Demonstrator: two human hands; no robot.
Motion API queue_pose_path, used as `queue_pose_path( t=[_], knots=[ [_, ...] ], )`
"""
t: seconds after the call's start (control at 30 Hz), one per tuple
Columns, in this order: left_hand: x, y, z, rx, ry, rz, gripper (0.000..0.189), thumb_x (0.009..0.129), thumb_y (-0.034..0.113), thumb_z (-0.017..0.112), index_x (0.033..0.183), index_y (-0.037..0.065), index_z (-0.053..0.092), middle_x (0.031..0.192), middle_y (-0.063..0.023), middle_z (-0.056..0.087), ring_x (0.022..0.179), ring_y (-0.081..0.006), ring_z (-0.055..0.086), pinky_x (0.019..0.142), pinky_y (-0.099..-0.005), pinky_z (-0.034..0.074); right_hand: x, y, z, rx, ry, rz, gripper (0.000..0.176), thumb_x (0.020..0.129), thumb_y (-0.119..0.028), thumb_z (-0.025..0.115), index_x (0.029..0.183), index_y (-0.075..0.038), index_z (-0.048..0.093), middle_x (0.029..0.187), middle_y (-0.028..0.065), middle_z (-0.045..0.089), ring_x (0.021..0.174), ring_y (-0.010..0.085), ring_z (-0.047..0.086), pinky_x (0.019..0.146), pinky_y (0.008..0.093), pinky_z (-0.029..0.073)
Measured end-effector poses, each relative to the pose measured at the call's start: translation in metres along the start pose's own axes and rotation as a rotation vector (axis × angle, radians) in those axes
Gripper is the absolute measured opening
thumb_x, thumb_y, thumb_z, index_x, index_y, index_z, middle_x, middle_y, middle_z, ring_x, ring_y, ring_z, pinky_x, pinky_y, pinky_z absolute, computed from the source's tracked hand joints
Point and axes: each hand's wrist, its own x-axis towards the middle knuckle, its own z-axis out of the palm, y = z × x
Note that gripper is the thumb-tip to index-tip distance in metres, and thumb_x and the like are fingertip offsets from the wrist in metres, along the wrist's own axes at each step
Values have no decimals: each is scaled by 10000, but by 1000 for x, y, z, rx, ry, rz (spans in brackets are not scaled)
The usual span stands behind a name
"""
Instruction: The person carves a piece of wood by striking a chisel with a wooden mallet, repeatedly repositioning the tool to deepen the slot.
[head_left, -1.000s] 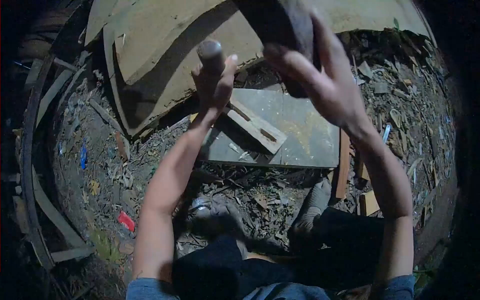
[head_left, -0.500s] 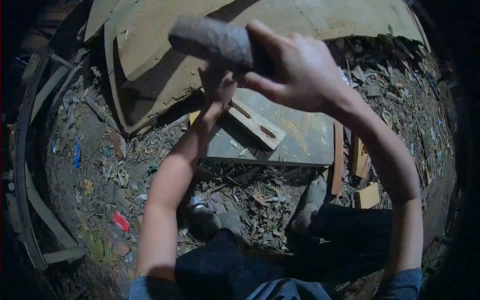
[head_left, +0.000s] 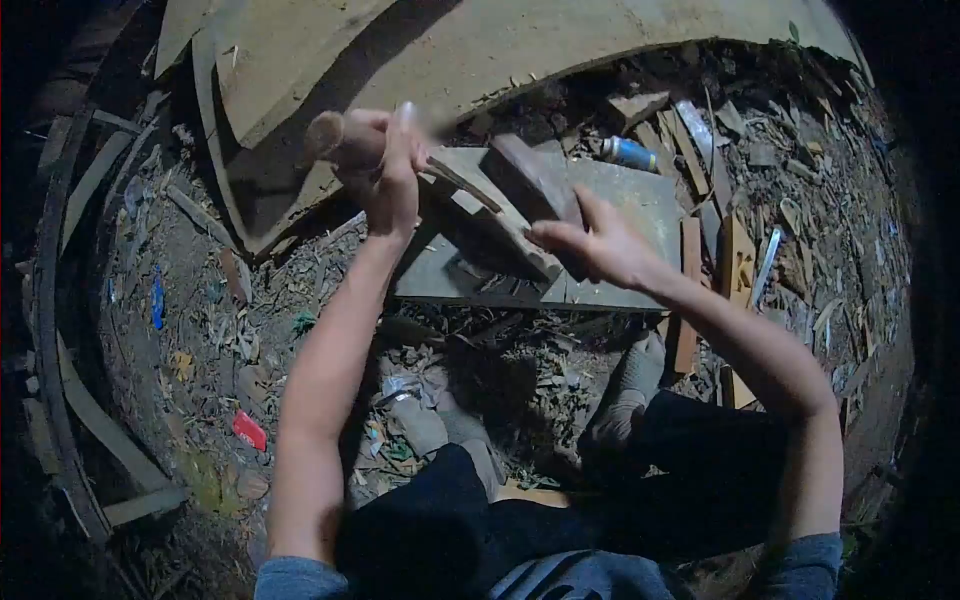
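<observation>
My left hand [head_left: 390, 185] is closed around the thick wooden handle of a chisel [head_left: 465, 184], whose narrow blade slants down to the right over a pale wood piece [head_left: 542, 264]. That piece lies across a flat board [head_left: 635, 205], and a mortise cut in its face is largely covered from view. In my right hand [head_left: 612, 245] is a dark, blocky wooden mallet [head_left: 530, 176]. The mallet head is low over the board, just right of the chisel blade. My right fingers wrap its handle, which is mostly hidden.
Large wooden slabs [head_left: 560, 45] lie beyond the board. A blue can [head_left: 630, 154] sits past its far right corner. Wood offcuts [head_left: 690, 290] stand along the right side. Chips and leaves cover the ground around my feet [head_left: 632, 385], with a red packet [head_left: 249, 430] at left.
My right hand has come down with the mallet from high above the board to beside the wood piece. My left hand has shifted left and up, and the chisel blade now shows, tilted.
</observation>
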Motion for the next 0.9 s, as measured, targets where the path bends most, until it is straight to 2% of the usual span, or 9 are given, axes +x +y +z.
queue_pose_path(
  t=[0.07,0.13,0.2,0.3,0.37,0.43,0.63,0.73,0.9],
  knots=[
    [-7,5,-5,-54,7,2,225,917,128,638,875,66,426,610,-15,464,514,-95,454,501,-249,404,23,67,23,-139,136,-153,798,806,-604,607,1276,27,477,1026,254,649,933,388,646,849,452,489],
    [-12,6,-9,-36,57,23,233,922,131,635,882,70,413,612,-14,456,522,-99,452,517,-257,411,16,67,33,-184,183,-202,793,810,-610,598,1283,11,457,986,249,660,879,406,656,808,464,503],
    [-16,5,-9,-27,126,45,247,925,145,637,875,76,406,614,-19,457,536,-108,460,536,-275,426,2,62,31,-458,139,-129,776,821,-614,576,1295,-27,395,910,251,666,822,445,651,743,500,510],
    [-9,4,-7,-54,147,45,255,926,160,639,872,75,405,606,-23,462,531,-108,459,530,-277,424,-1,54,26,-512,52,-95,750,829,-614,558,1289,-58,356,884,268,659,845,464,640,737,527,503],
    [7,9,-6,26,197,-7,262,964,238,578,855,105,380,609,-15,418,538,-132,426,586,-312,412,0,55,26,-515,52,-100,746,828,-612,560,1284,-55,363,881,264,660,842,457,643,730,533,502],
    [29,12,-16,-49,356,-91,289,963,291,574,835,121,378,599,3,397,533,-112,394,582,-298,384,0,57,25,-515,49,-105,742,827,-610,561,1278,-52,370,879,261,662,838,451,647,723,538,500],
    [31,32,-13,-92,210,-93,305,961,307,576,783,148,385,593,27,375,524,-94,367,563,-273,347,1,57,25,-474,45,-120,700,835,-584,572,1247,-54,374,843,258,661,799,457,646,706,539,501],
    [21,27,5,-131,148,-84,275,916,204,652,841,98,410,577,15,395,472,-92,386,448,-264,352,2,59,24,-473,23,-106,709,837,-578,576,1257,-49,362,833,263,658,795,459,645,704,536,499],
    [18,9,16,-128,62,-60,255,894,143,678,821,78,443,570,9,432,445,-69,398,415,-246,351,3,63,25,-493,57,-158,727,843,-584,565,1277,-41,350,844,267,656,803,457,644,704,532,500]
  ],
)
